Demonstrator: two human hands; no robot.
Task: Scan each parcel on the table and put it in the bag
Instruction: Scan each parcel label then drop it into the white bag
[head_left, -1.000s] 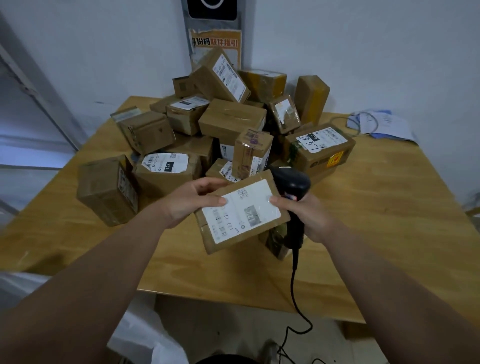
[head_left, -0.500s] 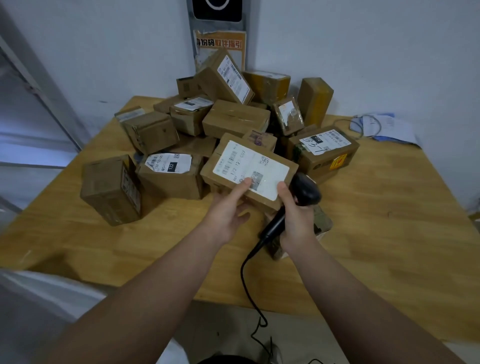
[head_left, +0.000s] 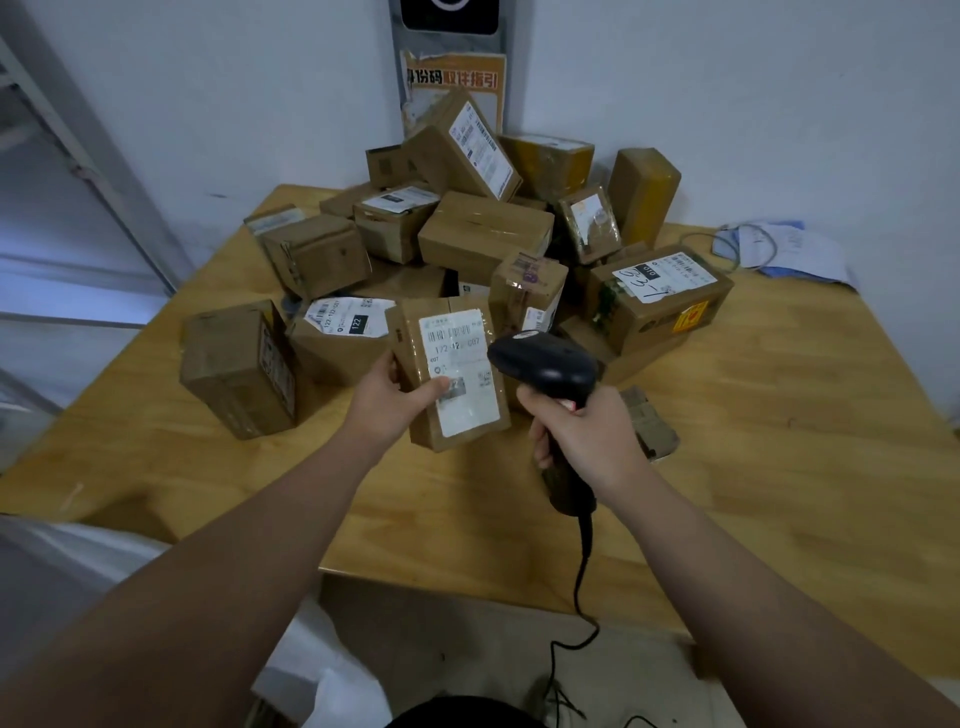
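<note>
Mostly, in the head view, the back and underside of the parcel (head_left: 452, 374) were hidden, and its label print was blurred in part. The left hand (head_left: 389, 400) was clamped on the parcel's left edge, with the thumb laid on the label and the other fingers hidden behind it. The right hand (head_left: 582, 436) was wrapped round the handle of the scanner (head_left: 545, 364), whose head was held just beside the label's right edge. A small box (head_left: 652, 423) was half hidden behind that hand. The cable (head_left: 584, 571) was lost near the bottom edge. Only a white fold of what was taken for the bag (head_left: 322, 675) was seen, lower left, below the table edge.

The parcel was held above the wooden table (head_left: 779, 467), in front of the pile (head_left: 483, 228) heaped against a white wall bearing a poster (head_left: 452, 78). Papers (head_left: 789, 249) were left at the far right corner.

Since half a second before, the parcel had been turned upright and released by the right hand, and the scanner had been raised to it.
</note>
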